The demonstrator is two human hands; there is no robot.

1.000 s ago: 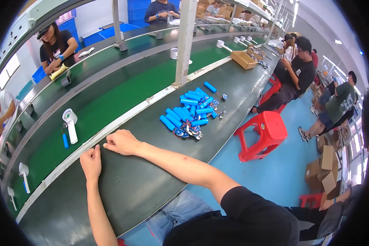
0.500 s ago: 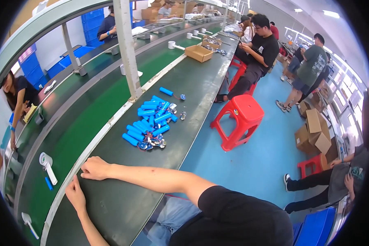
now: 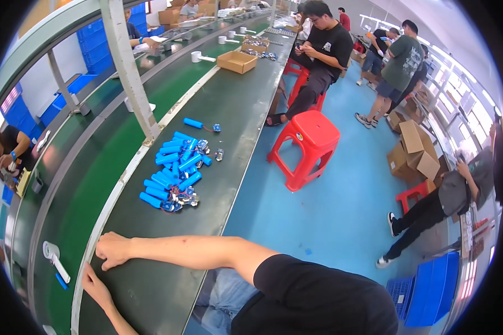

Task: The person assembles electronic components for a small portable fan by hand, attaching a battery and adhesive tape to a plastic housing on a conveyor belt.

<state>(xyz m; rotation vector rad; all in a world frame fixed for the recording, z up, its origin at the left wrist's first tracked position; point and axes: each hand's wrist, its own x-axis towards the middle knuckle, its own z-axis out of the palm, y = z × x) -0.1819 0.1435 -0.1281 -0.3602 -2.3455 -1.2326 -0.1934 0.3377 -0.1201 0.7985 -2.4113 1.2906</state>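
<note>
— What did the dark workbench (image 3: 235, 111) bear?
— A heap of wired blue cylinders (image 3: 175, 168), beyond the right hand (image 3: 114, 249); crowded thus, lifting one could have dragged others.
— And the grip?
— The right hand lay loosely curled beside the left hand (image 3: 96, 286), no object showing; either's closure could not be told. An outlying small board (image 3: 219, 155) risked falling if swept edgeward.

1. The room is bright, its whitish light spread fairly evenly.
2. Windows (image 3: 478, 114) along the right side glare almost white.
3. A pale sheen lies on the counter (image 3: 229, 106); shadows are soft.
4. The blue cylinders (image 3: 173, 159) look reasonably sharp, while detail softens toward the room's far end.
5. Fisheye distortion bows the upper-left rail (image 3: 36, 53); black fills the corners.
</note>
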